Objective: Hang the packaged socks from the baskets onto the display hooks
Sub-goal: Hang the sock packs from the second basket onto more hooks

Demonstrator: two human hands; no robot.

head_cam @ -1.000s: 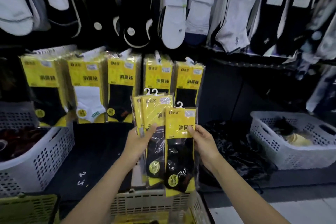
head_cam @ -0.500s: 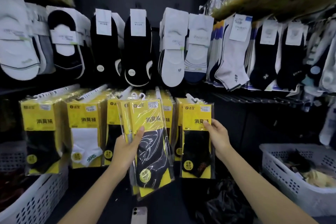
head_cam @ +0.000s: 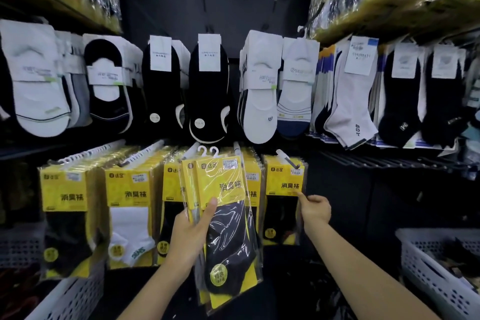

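I see a dark display wall (head_cam: 215, 2); its white hooks (head_cam: 101, 149) carry yellow packaged socks (head_cam: 65, 189) below, carded black and white socks (head_cam: 207, 91) above.

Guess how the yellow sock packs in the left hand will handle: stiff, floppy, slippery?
Likely floppy: the sock packs are wrapped in clear film that wrinkles and bows below the left hand. Probably slippery: the film is glossy, and two packs are stacked in one grip. Probably light: one hand holds both.

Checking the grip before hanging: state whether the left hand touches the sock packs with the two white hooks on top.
Touching. The head view shows the left hand gripping the sock packs, with the thumb pressed across the front wrapper.
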